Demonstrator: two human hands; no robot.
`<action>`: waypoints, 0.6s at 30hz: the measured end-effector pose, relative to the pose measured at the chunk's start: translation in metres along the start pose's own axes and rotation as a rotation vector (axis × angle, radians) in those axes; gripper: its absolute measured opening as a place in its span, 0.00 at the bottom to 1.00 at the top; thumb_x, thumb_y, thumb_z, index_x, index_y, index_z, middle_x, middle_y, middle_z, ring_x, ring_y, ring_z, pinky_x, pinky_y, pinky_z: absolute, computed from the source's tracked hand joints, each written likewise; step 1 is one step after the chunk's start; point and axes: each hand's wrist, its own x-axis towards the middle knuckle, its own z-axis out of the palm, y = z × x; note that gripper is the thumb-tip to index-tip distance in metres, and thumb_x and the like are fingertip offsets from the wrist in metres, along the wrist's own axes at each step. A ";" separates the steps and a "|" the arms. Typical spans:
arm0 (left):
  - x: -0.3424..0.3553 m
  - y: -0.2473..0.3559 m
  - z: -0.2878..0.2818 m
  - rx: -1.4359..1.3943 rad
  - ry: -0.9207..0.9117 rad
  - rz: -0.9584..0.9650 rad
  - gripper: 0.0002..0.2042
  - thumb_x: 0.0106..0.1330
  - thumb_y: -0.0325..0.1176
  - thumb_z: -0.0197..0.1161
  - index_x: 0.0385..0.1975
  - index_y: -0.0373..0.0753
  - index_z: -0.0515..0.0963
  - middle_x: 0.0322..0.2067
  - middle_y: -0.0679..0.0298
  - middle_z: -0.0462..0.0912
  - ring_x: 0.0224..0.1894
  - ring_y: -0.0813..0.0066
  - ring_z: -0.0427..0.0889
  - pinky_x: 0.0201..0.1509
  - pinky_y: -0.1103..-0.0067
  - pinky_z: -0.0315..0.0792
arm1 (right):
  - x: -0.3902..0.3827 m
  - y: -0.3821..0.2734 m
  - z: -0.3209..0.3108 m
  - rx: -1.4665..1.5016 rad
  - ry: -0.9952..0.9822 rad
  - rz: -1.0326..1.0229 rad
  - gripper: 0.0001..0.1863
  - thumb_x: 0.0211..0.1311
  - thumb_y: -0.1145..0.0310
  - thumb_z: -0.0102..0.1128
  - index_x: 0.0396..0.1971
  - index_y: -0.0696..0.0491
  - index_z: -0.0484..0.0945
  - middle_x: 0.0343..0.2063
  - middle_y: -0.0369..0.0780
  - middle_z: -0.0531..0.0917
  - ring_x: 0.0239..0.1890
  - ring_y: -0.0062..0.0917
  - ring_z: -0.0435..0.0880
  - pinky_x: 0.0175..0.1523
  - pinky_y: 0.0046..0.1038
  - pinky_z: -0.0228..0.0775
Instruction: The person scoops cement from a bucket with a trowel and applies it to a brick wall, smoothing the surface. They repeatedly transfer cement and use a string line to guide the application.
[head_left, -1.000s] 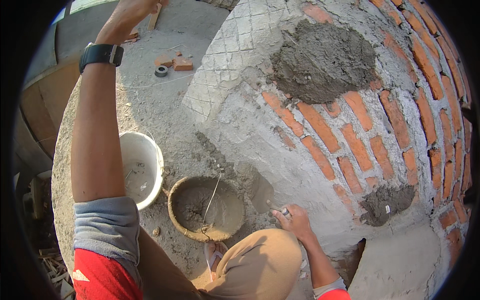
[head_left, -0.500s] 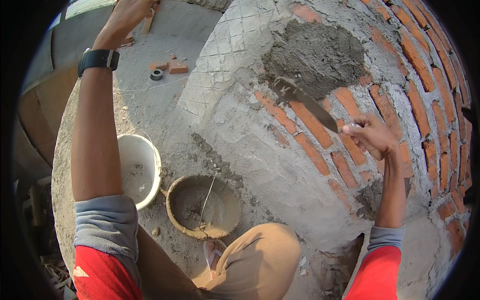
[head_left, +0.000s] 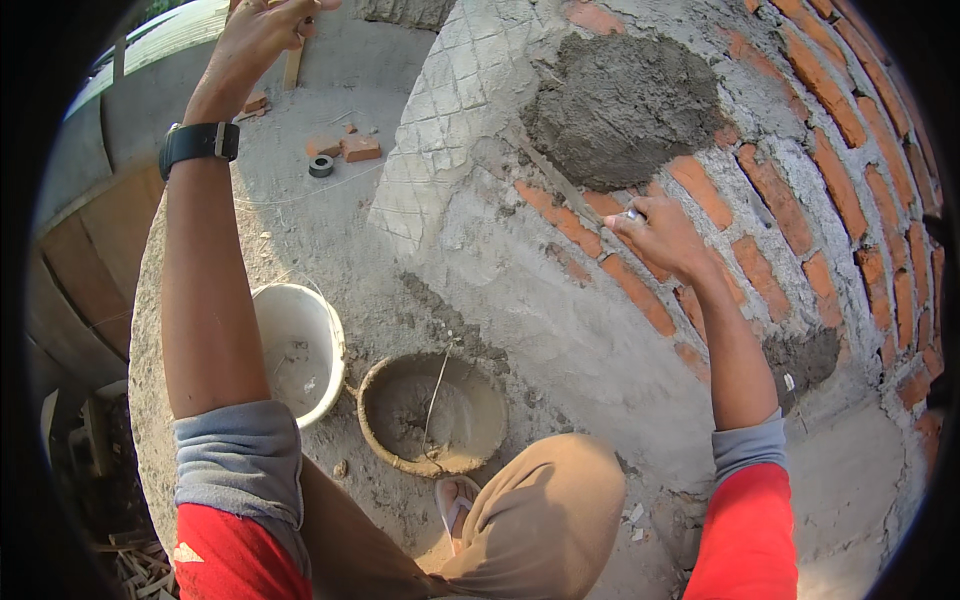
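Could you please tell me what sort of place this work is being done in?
Most likely an outdoor building site: an unfinished red brick wall bears a patch of wet mortar, and a mortar pan and white bucket stand on gritty ground.

Both arms wear short red sleeves over longer grey undersleeves that end near the elbow, leaving the forearms bare. The red sleeve on the left arm carries a small pale mark near its lower edge. A black wristwatch (head_left: 200,143) with a broad band sits just below the left hand (head_left: 262,30). Tan trousers (head_left: 540,520) cover the knee, and a light sandal (head_left: 455,505) with a thong strap is on the foot.
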 end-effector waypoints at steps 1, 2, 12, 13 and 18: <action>0.001 0.001 0.000 0.004 -0.004 0.001 0.22 0.72 0.28 0.58 0.66 0.37 0.70 0.43 0.61 0.88 0.35 0.81 0.81 0.40 0.81 0.77 | 0.003 -0.004 0.005 -0.005 0.029 -0.008 0.27 0.67 0.46 0.67 0.30 0.62 0.84 0.27 0.47 0.81 0.35 0.35 0.82 0.41 0.41 0.72; 0.000 0.002 -0.001 0.007 -0.010 0.000 0.22 0.72 0.28 0.58 0.66 0.37 0.70 0.43 0.61 0.88 0.35 0.81 0.81 0.39 0.81 0.77 | 0.004 -0.005 0.005 -0.009 0.057 -0.015 0.29 0.67 0.45 0.65 0.33 0.63 0.86 0.32 0.51 0.85 0.40 0.40 0.84 0.45 0.43 0.73; 0.005 -0.007 -0.002 -0.062 -0.006 -0.029 0.20 0.75 0.31 0.58 0.65 0.41 0.70 0.42 0.62 0.86 0.34 0.81 0.81 0.38 0.82 0.76 | -0.013 0.048 -0.041 0.248 0.070 0.184 0.27 0.64 0.47 0.70 0.28 0.62 0.82 0.22 0.45 0.80 0.28 0.32 0.79 0.37 0.39 0.68; 0.005 -0.008 -0.002 -0.096 -0.024 -0.046 0.19 0.75 0.31 0.58 0.64 0.41 0.70 0.41 0.63 0.86 0.34 0.82 0.81 0.37 0.82 0.76 | -0.017 0.051 -0.044 0.193 0.118 0.183 0.27 0.64 0.47 0.71 0.28 0.61 0.83 0.21 0.44 0.80 0.27 0.32 0.79 0.36 0.39 0.68; 0.001 -0.011 0.002 -0.101 -0.022 -0.026 0.19 0.75 0.29 0.59 0.64 0.41 0.70 0.41 0.63 0.86 0.34 0.82 0.81 0.37 0.82 0.76 | -0.041 0.049 -0.049 -0.094 0.293 0.090 0.26 0.62 0.46 0.73 0.29 0.59 0.84 0.18 0.44 0.80 0.23 0.34 0.77 0.33 0.39 0.67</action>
